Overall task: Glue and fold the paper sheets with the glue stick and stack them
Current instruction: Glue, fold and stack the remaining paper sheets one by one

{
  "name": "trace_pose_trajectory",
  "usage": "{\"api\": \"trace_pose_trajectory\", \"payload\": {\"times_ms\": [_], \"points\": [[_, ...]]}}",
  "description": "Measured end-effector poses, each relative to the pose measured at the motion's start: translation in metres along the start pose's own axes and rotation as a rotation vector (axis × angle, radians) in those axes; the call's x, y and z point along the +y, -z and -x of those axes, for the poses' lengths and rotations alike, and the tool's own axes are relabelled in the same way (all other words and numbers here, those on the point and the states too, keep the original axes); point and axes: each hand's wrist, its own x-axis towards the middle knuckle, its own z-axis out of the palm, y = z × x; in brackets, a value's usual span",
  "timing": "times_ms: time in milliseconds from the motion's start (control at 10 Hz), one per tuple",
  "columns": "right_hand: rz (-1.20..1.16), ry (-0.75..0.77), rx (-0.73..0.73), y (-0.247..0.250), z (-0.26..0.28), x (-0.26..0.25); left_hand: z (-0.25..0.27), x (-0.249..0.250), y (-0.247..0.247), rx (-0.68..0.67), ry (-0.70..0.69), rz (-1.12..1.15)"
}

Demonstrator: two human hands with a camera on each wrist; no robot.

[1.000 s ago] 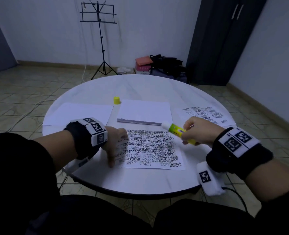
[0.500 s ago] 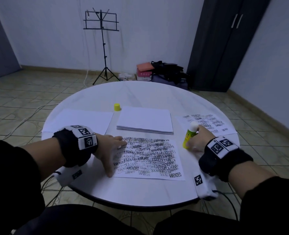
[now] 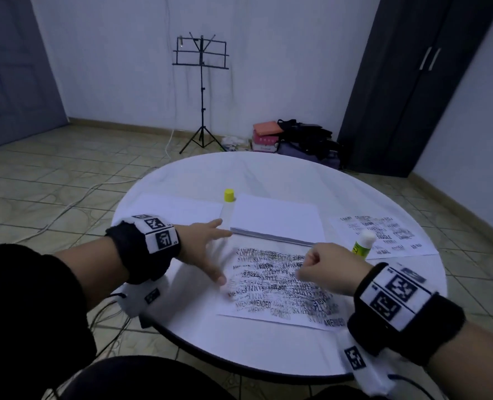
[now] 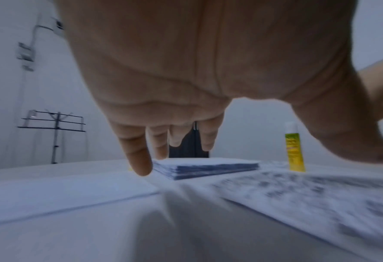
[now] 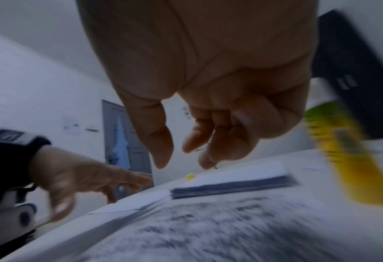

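1. Hard to see stuff first: both wrist views are smeared with motion blur, so the print on the printed sheet (image 3: pixel 280 287) is just grey mush there. The glue stick (image 3: pixel 363 244) is partly hidden behind the right hand in the head view and is a yellow-green streak in the right wrist view.
2. Left hand (image 3: pixel 207 249) is spread flat, fingers straight and apart, holding nothing, hovering at the sheet's left edge near the corner of the paper stack (image 3: pixel 277 217). Can't tell if the fingertips actually touch the table (image 3: pixel 239 350).
3. Right hand (image 3: pixel 326 269) is above the sheet's right part with the fingers loosely curled, thumb apart from them, nothing in it.
4. Glue stick stands upright on the table, uncapped, just right of the printed sheet, at the edge of another printed page (image 3: pixel 384 232). Its yellow cap (image 3: pixel 229 195) sits at the stack's far left corner.
5. Versus half a second ago: the right hand has let go of the stick and come back over the sheet, and the left hand has lifted off the sheet's left edge and opened up.
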Motion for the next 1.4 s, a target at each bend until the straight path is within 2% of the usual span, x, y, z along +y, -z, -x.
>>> {"api": "trace_pose_trajectory", "payload": {"times_ms": [100, 200, 300, 400, 500, 600, 700, 900, 1100, 1200, 1400], "points": [[0.059, 0.075, -0.047, -0.004, -0.021, -0.042, -0.010, -0.048, 0.016, 0.021, 0.175, 0.006], [0.219, 0.129, -0.024, -0.006, -0.058, -0.085, -0.020, -0.094, 0.029, 0.044, 0.373, -0.063], [0.371, 0.138, 0.038, -0.008, -0.102, -0.122, -0.036, -0.124, 0.037, 0.160, 0.485, -0.053], [0.472, 0.089, 0.001, -0.015, -0.141, -0.149, -0.096, -0.191, 0.026, 0.008, 0.564, -0.131], [0.473, 0.071, -0.060, -0.029, -0.172, -0.165, -0.121, -0.225, 0.025, -0.056, 0.609, -0.115], [0.564, 0.071, -0.114, -0.042, -0.191, -0.177, -0.082, -0.191, 0.036, -0.001, 0.517, -0.210], [0.680, 0.070, -0.127, -0.046, -0.197, -0.184, -0.074, -0.187, 0.039, 0.050, 0.498, -0.125], [0.740, 0.054, -0.154, -0.045, -0.207, -0.186, -0.074, -0.194, 0.037, 0.065, 0.461, -0.128], [0.625, 0.053, -0.070, -0.059, -0.214, -0.188, -0.079, -0.196, 0.036, 0.061, 0.464, -0.118], [0.420, 0.019, -0.036, -0.064, -0.210, -0.190, -0.079, -0.195, 0.037, 0.046, 0.471, -0.122], [-0.205, -0.069, -0.200, -0.068, -0.200, -0.173, -0.071, -0.192, 0.034, 0.081, 0.477, -0.127]]}}
